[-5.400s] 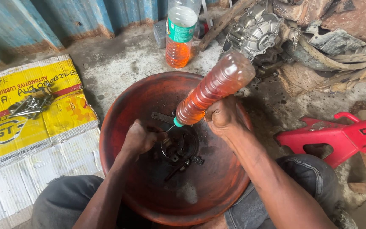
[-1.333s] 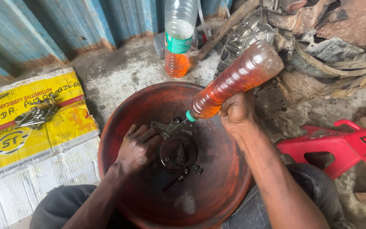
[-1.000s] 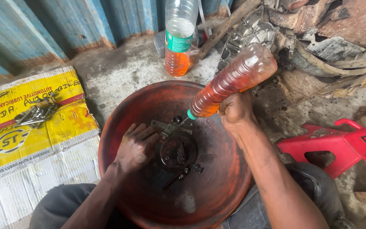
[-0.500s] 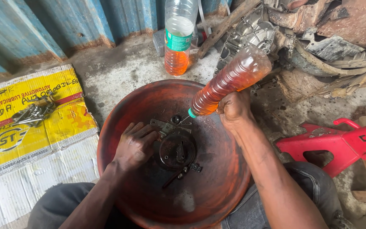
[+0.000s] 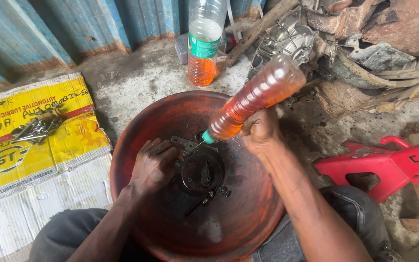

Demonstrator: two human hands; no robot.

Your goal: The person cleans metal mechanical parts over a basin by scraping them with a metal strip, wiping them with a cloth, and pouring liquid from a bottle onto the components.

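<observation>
The right hand (image 5: 259, 130), just right of the frame's centre, is closed around a ribbed clear plastic bottle (image 5: 253, 97) of orange liquid. The bottle is tilted steeply, base toward the upper right, its green nozzle cap (image 5: 208, 138) pointing down and to the left. The cap tip sits just above a flat metal bracket (image 5: 186, 144) inside the basin.

The left hand (image 5: 153, 166), left of centre, lies palm down with fingers partly curled, resting on the basin floor against the left edge of a round dark metal part (image 5: 201, 172). Whether it grips that part cannot be told. The bracket lies just above this round part; a few small bolts and a thin rod (image 5: 208, 196) lie just below it.

All of these sit in a large round reddish-brown basin (image 5: 141, 121) occupying the centre of the frame, held between the person's knees.

At upper centre, behind the basin, a second clear bottle (image 5: 202, 43) stands upright on the concrete floor, about a third full of orange liquid. At left, a flattened yellow cardboard sheet (image 5: 73, 136) bears a cluster of metal tools (image 5: 35, 128). At right, a red metal bracket (image 5: 384, 165) lies on the floor. A grey engine casing (image 5: 289, 41) sits at upper right
</observation>
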